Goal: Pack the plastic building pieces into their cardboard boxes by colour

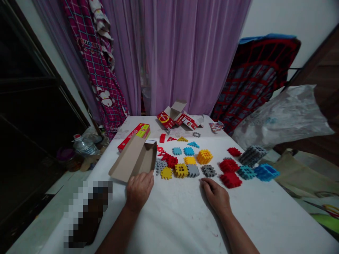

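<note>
My left hand (140,188) has its fingers closed over the near end of an open cardboard box (129,158), plain brown inside, which lies on the table with its flap folded out to the left. My right hand (217,194) rests on the white tablecloth with its fingers curled in and nothing seen in them. Just beyond it lies a grey toy building block (209,171). Between and ahead of the hands are a yellow windowed block (181,170), a grey square piece (193,170), a yellow piece (166,173) and red pieces (171,160).
Stacked red blocks (231,179), a teal block (247,172), a blue block (267,172) and a grey stack (253,155) stand at right. A red-and-green box (134,137) lies far left, a torn red carton (176,118) at the back. A pixelated dark object (88,215) lies near left.
</note>
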`<state>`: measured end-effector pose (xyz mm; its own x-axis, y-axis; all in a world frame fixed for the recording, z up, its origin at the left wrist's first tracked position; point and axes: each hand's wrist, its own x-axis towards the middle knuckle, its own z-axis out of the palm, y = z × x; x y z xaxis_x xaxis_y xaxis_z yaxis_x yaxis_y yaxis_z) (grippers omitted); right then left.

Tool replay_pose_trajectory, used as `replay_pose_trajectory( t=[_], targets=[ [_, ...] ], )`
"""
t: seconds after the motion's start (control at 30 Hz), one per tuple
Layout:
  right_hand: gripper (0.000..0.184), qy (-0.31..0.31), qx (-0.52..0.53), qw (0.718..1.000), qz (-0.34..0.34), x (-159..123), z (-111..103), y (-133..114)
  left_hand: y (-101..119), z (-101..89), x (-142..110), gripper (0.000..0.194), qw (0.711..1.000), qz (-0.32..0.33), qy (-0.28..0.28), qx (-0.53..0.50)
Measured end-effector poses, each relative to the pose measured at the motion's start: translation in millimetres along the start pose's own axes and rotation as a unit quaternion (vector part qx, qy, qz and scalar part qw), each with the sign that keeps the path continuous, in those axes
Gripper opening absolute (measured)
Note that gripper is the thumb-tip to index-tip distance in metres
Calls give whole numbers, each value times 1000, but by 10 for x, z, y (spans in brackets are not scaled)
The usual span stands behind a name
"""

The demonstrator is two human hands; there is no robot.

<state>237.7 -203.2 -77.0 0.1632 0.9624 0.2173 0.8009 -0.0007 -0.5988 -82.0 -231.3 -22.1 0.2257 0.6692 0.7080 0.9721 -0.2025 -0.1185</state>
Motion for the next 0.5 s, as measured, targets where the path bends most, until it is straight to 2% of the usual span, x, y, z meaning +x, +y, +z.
replay_pose_trajectory(
  t=[0.27, 0.5],
  targets=[
    [44, -28, 7, 1000, 10, 20, -22, 44, 24, -32, 3, 21, 1000, -10, 9, -8],
    [40, -15, 31, 999, -14, -10, -38, -33, -68, -12, -16, 22, 999, 40, 0, -1]
  ],
)
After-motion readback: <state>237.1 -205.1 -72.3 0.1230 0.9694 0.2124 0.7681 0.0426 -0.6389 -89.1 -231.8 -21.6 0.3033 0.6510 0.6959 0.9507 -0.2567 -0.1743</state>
